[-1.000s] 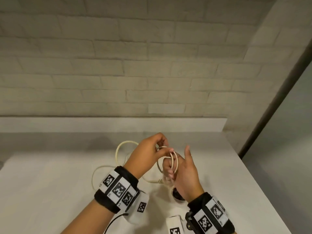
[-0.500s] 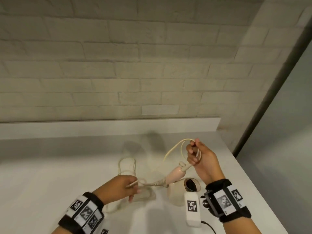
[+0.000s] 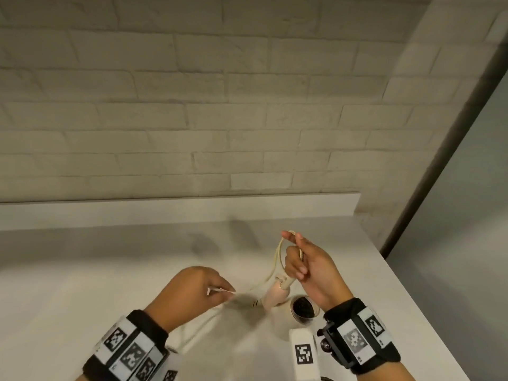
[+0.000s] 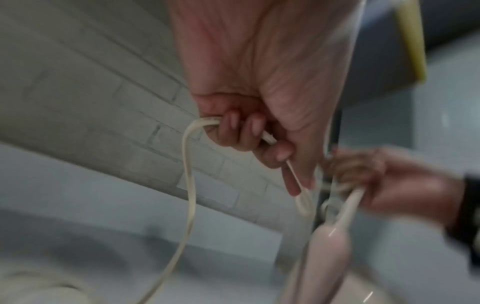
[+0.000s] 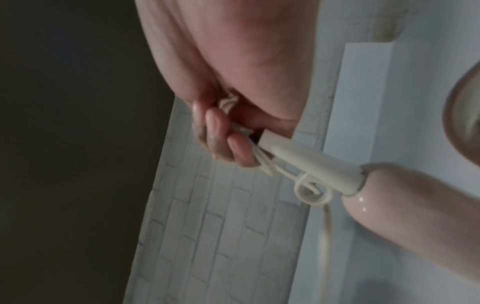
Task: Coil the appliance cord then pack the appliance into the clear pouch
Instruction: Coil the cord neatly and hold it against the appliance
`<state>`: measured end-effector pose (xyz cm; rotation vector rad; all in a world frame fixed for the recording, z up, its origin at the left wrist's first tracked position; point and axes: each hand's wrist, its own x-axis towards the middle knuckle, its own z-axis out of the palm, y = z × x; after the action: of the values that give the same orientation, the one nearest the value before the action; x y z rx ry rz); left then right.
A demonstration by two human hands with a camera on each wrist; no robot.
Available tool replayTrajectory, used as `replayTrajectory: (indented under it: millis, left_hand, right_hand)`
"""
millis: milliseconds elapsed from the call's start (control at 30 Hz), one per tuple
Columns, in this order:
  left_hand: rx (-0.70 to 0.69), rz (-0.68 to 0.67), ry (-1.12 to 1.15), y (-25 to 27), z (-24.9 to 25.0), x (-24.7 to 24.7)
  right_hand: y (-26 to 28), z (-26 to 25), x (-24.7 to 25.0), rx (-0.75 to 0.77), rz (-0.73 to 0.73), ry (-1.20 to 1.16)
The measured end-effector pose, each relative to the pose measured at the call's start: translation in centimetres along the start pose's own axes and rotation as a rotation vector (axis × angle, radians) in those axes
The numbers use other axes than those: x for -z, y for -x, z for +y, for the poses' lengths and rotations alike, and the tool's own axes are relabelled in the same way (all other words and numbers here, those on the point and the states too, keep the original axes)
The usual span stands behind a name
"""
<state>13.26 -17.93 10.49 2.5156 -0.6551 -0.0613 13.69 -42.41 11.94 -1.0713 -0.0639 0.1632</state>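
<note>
A pink hair dryer [image 3: 275, 295] lies on the white counter [image 3: 82, 284], its dark barrel mouth [image 3: 303, 310] facing me. Its cream cord [image 3: 277, 253] rises from the handle end into my right hand [image 3: 295, 259], which grips several gathered loops above the dryer. In the right wrist view the fingers [image 5: 226, 135] curl round those loops beside the cord's white sleeve [image 5: 306, 162]. My left hand [image 3: 220, 291], lower and to the left, pinches the cord's free run; the left wrist view shows its fingers [image 4: 246, 129] curled round the cord [image 4: 189, 185]. No clear pouch is in view.
A white brick wall with a low ledge [image 3: 178, 210] backs the counter. The counter's right edge [image 3: 412, 298] drops beside a dark vertical post [image 3: 439, 149]. Slack cord [image 3: 198, 329] trails on the counter under my left wrist.
The hands, close together a second ago, have parted: the left drew a length of cord down and left, then came back toward the dryer. The right hand lifted its loops to the right.
</note>
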Motion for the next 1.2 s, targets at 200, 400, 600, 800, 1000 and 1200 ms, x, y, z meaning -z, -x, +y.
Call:
replayTrajectory:
  millis: [200, 400, 600, 800, 1000, 1200]
  left_hand:
    - [-0.153, 0.168, 0.412, -0.3, 4.4, 3.2]
    - [-0.156, 0.228, 0.48, -2.7, 6.3, 2.3]
    - [-0.02, 0.375, 0.521, -5.9, 5.3, 2.3]
    - [0.079, 0.023, 0.667, -5.4, 2.9, 0.3]
    - [0.161, -0.186, 0.901, -2.3, 0.8, -3.4]
    - [0.255, 0.158, 1.173, -1.7, -1.9, -0.3]
  right_hand:
    - [-0.1, 0.7, -1.4, 0.032, -0.022, -0.066]
    - [0.6, 1.2, -3.1, -0.016, -0.095, 0.053]
    - [1.5, 1.8, -3.2, -0.035, -0.103, 0.236]
    - [0.8, 1.0, -1.3, 0.004, 0.092, 0.014]
    - [0.3, 1.7, -1.5, -0.022, 0.174, -0.074]
    - [0.6, 1.3, -1.5, -0.04, 0.159, -0.098]
